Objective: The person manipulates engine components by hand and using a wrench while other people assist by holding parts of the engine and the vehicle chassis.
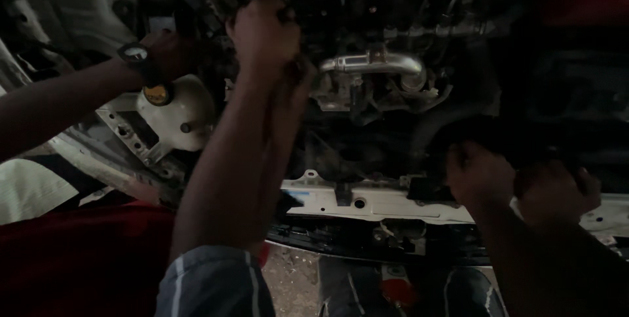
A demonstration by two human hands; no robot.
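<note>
Right hand point(479, 174) was seen curled by the white metal front crossmember point(367, 200); its hold could not be told. Left hand point(261, 32) was closed on a dark engine fitting point(288, 4), just left of the silver metal pipe point(377, 63). A steady, braced grip was judged best, kept apart from the co-worker's watch-wearing arm point(141, 55).

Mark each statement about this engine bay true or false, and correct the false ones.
1. The arm reaching in from the left wears a wristwatch. True.
2. A silver pipe lies to the right of the raised left hand. True.
3. The sleeve on that raised arm is plain yellow. False: it is bluish with pale stripes.
4. The white tank has a green cap. False: the cap is yellow.
</note>
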